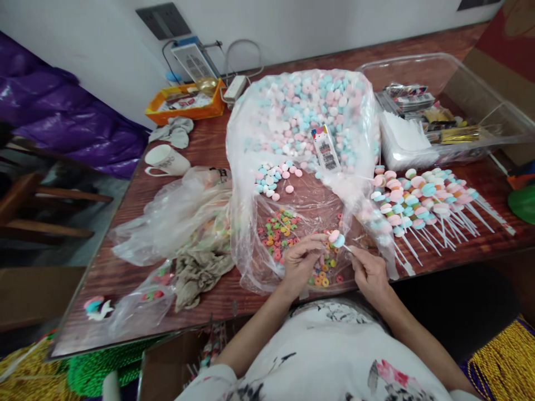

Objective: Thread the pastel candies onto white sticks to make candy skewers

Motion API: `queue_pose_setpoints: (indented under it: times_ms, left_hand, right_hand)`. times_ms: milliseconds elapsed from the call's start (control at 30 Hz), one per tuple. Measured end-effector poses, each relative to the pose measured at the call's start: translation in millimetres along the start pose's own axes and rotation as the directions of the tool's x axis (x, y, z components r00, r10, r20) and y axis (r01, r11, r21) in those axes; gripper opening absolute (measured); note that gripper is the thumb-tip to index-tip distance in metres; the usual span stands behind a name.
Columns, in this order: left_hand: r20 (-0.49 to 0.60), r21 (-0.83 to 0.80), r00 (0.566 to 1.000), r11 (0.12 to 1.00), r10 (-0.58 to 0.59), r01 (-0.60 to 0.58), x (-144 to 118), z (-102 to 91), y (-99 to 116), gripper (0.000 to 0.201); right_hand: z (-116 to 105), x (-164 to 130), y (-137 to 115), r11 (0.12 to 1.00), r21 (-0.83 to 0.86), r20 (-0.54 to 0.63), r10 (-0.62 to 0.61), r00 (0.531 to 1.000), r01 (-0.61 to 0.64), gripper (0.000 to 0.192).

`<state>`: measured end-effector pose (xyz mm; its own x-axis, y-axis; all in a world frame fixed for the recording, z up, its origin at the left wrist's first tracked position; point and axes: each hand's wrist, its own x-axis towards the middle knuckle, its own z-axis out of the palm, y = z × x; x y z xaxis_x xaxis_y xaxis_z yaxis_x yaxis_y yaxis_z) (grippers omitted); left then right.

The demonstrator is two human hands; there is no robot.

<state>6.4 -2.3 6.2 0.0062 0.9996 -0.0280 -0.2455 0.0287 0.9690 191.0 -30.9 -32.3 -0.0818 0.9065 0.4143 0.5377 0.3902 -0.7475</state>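
My right hand (370, 273) is closed in a pinch around a thin white stick (346, 248). At the stick's upper left end sit a pink and a pale blue round candy (336, 238). My left hand (305, 259) is curled with its fingertips at the pink side of these candies; whether something small is between its fingers is hidden. Below both hands, coloured ring-shaped candies (280, 231) lie on a clear plastic bag (267, 278). Farther back the bag holds a large heap of pink, white and blue round candies (301, 100), with a small printed packet (325, 149) on top.
Several finished candy sticks (426, 203) lie in a pile at right. Behind them stands a clear plastic box (443, 153) with white sticks and packets. At left are a white mug (166, 161), a brown cloth (200, 275), plastic bags (167, 217) and an orange tray (186, 114).
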Motion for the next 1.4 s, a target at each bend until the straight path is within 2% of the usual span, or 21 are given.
queue_pose_setpoints:
  times_ms: [100, 200, 333, 400, 567, 667, 833, 933, 1067, 1167, 1233, 1300, 1400]
  left_hand:
    - [-0.055, -0.117, 0.992, 0.987, -0.113, 0.106, 3.5, -0.6, 6.3, 0.015]
    - [-0.046, -0.208, 0.961, 0.943, -0.273, 0.258, 6.0, 2.2, 13.8, 0.031]
    - [-0.024, -0.187, 0.899, 0.886, -0.437, 0.425, 4.1, 8.4, 19.7, 0.045]
    - [-0.036, -0.172, 0.897, 0.887, -0.441, 0.429, 2.5, 10.7, 19.6, 0.042]
    - [-0.021, -0.164, 0.927, 0.916, -0.374, 0.366, -0.8, 14.1, 10.0, 0.028]
    - [-0.002, -0.191, 0.93, 0.913, -0.368, 0.361, -4.2, 18.9, 2.5, 0.028]
    - [0.037, -0.211, 0.928, 0.905, -0.371, 0.37, -6.0, 23.3, 1.3, 0.039]
    - [0.01, -0.172, 0.954, 0.939, -0.301, 0.298, 0.4, 11.8, 9.3, 0.052]
    - [-0.126, -0.074, 0.973, 0.98, -0.192, 0.184, 12.1, -20.4, 23.7, 0.043]
    - [-0.174, 0.12, 0.976, 0.981, -0.128, 0.15, 12.4, -43.2, 27.3, 0.033]
    - [-0.111, 0.362, 0.992, 0.927, -0.056, 0.093, 7.3, -52.4, 24.0, 0.026]
    - [0.033, 0.601, 0.999, 0.799, 0.0, -0.02, 0.5, -56.5, 18.0, 0.018]
    - [0.205, 0.774, 0.979, 0.611, 0.005, -0.165, -6.6, -57.0, 9.8, 0.017]
  right_hand:
    - [0.4, -1.6, 1.7, 1.0, -0.007, 0.012, -0.017, 1.0, 0.017, 0.025]
    - [1.1, -3.7, 4.1, 0.998, -0.022, 0.04, -0.063, 0.997, 0.064, 0.028]
    - [0.3, -4.9, 4.7, 0.991, -0.08, 0.087, -0.103, 0.991, 0.11, 0.031]
    - [-0.5, -5.2, 3.7, 0.985, -0.112, 0.104, -0.116, 0.988, 0.128, 0.032]
    - [-1.1, -6.3, 0.1, 0.978, -0.149, 0.106, -0.128, 0.986, 0.143, 0.034]
    - [-0.8, -6.7, -0.1, 0.981, -0.142, 0.106, -0.114, 0.988, 0.129, 0.032]
    - [-0.8, -6.0, 1.6, 0.996, -0.032, 0.078, -0.084, 0.993, 0.087, 0.029]
    - [-2.4, -4.3, 0.9, 0.998, 0.028, 0.035, -0.06, 0.998, 0.059, 0.027]
    - [-4.6, -2.2, -0.5, 0.992, 0.122, -0.062, 0.029, 0.998, -0.022, 0.023]
    - [-4.7, -2.0, -0.1, 0.987, 0.152, -0.071, 0.066, 0.995, -0.055, 0.021]
    - [-4.4, -1.9, 0.4, 0.986, 0.157, -0.047, 0.062, 0.997, -0.054, 0.02]
    - [-4.5, -1.5, 0.5, 0.986, 0.154, -0.034, 0.063, 0.997, -0.057, 0.019]
    - [-4.9, -0.8, 0.6, 0.987, 0.149, -0.038, 0.074, 0.997, -0.067, 0.018]
